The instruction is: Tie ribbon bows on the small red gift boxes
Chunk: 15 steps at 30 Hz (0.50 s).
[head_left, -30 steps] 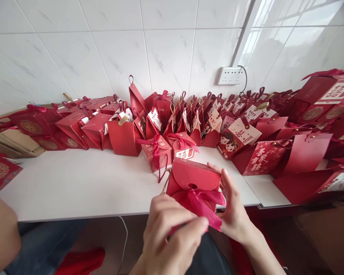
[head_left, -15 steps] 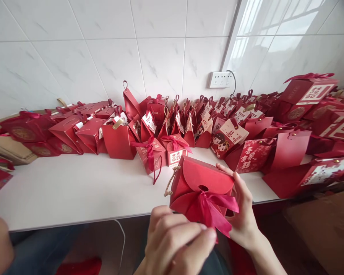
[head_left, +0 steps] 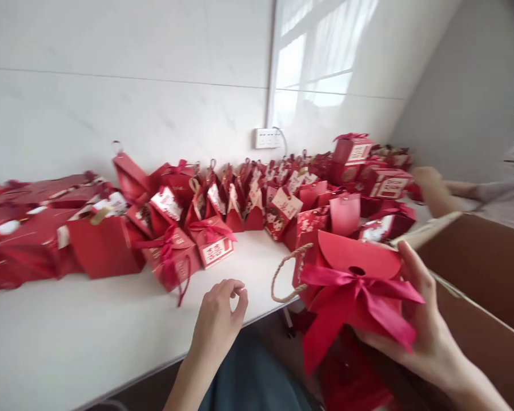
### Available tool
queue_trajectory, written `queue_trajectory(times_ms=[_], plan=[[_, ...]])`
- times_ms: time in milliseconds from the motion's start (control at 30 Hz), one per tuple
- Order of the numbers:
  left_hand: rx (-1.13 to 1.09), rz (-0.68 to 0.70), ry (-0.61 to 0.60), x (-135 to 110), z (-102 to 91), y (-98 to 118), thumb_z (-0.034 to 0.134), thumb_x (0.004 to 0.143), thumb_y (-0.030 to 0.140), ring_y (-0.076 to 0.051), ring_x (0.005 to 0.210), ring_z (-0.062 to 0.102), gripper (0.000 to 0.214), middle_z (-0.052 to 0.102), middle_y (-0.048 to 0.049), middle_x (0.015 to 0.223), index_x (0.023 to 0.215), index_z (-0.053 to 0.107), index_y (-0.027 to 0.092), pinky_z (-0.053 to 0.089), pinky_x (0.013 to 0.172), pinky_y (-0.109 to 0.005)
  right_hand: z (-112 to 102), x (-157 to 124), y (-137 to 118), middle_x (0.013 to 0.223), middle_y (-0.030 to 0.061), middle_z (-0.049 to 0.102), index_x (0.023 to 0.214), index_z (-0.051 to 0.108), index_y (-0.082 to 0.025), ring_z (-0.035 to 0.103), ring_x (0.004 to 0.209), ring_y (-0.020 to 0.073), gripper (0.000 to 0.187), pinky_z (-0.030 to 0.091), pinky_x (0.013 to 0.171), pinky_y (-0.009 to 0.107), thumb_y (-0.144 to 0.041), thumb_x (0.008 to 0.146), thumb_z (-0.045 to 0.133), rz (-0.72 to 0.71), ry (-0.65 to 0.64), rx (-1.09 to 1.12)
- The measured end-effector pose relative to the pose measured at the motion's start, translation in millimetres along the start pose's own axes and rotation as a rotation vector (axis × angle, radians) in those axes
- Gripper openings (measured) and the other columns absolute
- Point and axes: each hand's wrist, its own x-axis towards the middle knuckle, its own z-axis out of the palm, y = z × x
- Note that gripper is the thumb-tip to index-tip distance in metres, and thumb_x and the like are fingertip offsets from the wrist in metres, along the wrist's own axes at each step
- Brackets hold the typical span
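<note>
Head view: your right hand (head_left: 424,337) grasps the red box (head_left: 355,251), bow (head_left: 360,285) tied, in front of the table (head_left: 89,325) and near the carton (head_left: 492,274). Your left hand (head_left: 218,314) looks empty, fingers loosely curled. Tying seems finished; moving the box calls for keeping the bow uncrushed.

A glossy white wall of faintly grey-veined tiles (head_left: 167,43) rises behind the long, smooth white worktop (head_left: 89,331), crossed by a thin horizontal seam (head_left: 154,80). A pale vertical strip (head_left: 272,63) runs down to a white rectangular socket panel (head_left: 265,138) with a thin dark cable (head_left: 285,142). Right of the strip, a bright window reflection (head_left: 321,68) shines. A plain grey wall (head_left: 475,63) stands at far right; the brownish floor (head_left: 270,338) lies in shadow.
</note>
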Motion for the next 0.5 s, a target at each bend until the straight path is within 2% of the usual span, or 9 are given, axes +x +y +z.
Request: queue_trajectory(times_ms=[67,133,200,267,333,400,433,500], plan=[[0.014,0.147,-0.059,7.4,25.6,6.6,0.041,0.086,0.028,-0.019,0.077,0.063,0.021,0.067,-0.0018,0.078,0.081,0.059,0.021,0.052,0.069,-0.033,-40.8,-6.4,10.9,0.138,0.0180,0.039,0.149,0.011,-0.025,0.052,0.118,0.0365,0.095,0.054,0.085,0.049,-0.043,0.075,0.067,0.064,0.016,-0.160],[0.021,0.292,-0.088,14.9,52.7,11.5,0.041,0.086,0.026,-0.020,0.084,0.064,0.019,0.068,-0.0032,0.085,0.084,0.060,0.021,0.052,0.075,-0.035,-79.8,-10.7,19.0,0.134,0.0186,0.044,0.148,0.013,-0.027,0.063,0.103,0.0327,0.092,0.060,0.072,0.043,-0.042,0.075,0.067,0.104,0.000,-0.214],[0.046,0.415,-0.065,21.9,78.7,13.2,0.042,0.085,0.025,-0.022,0.092,0.063,0.020,0.067,-0.0058,0.094,0.091,0.061,0.020,0.051,0.079,-0.036,-115.0,-11.4,27.5,0.134,0.0187,0.044,0.146,0.013,-0.029,0.068,0.089,0.0272,0.090,0.060,0.066,0.037,-0.040,0.075,0.068,0.135,-0.004,-0.257],[0.111,0.488,-0.006,27.6,99.8,11.5,0.043,0.084,0.026,-0.026,0.101,0.061,0.024,0.066,-0.0091,0.103,0.098,0.062,0.018,0.050,0.082,-0.039,-145.8,-10.6,41.1,0.134,0.0187,0.043,0.144,0.014,-0.030,0.068,0.085,0.0251,0.092,0.060,0.065,0.036,-0.038,0.073,0.071,0.157,0.038,-0.364],[0.195,0.512,0.040,30.8,112.7,6.8,0.045,0.084,0.030,-0.029,0.106,0.059,0.028,0.066,-0.0114,0.108,0.102,0.062,0.017,0.049,0.084,-0.042,-171.8,-12.4,63.5,0.133,0.0190,0.043,0.141,0.016,-0.030,0.067,0.086,0.0255,0.091,0.059,0.061,0.034,-0.038,0.071,0.072,0.181,0.084,-0.481],[0.260,0.541,0.063,31.8,117.1,0.3,0.045,0.084,0.034,-0.030,0.107,0.059,0.032,0.066,-0.0122,0.111,0.105,0.062,0.016,0.047,0.084,-0.042,-192.7,-20.0,95.1,0.132,0.0203,0.042,0.138,0.017,-0.029,0.067,0.081,0.0250,0.087,0.057,0.052,0.032,-0.041,0.071,0.072,0.252,0.082,-0.551],[0.283,0.569,0.070,31.6,116.9,-3.1,0.045,0.084,0.035,-0.030,0.107,0.059,0.034,0.065,-0.0121,0.112,0.107,0.062,0.016,0.047,0.085,-0.042,-201.0,-26.3,113.4,0.129,0.0201,0.045,0.135,0.018,-0.027,0.067,0.081,0.0252,0.085,0.057,0.055,0.034,-0.042,0.071,0.071,0.287,0.087,-0.555],[0.321,0.639,0.087,30.6,114.4,-9.4,0.045,0.084,0.036,-0.029,0.107,0.059,0.038,0.064,-0.0113,0.117,0.112,0.060,0.016,0.044,0.088,-0.041,-213.0,-43.7,151.1,0.122,0.0187,0.050,0.131,0.017,-0.027,0.066,0.080,0.0249,0.076,0.057,0.062,0.037,-0.041,0.075,0.067,0.394,0.009,-0.513]])
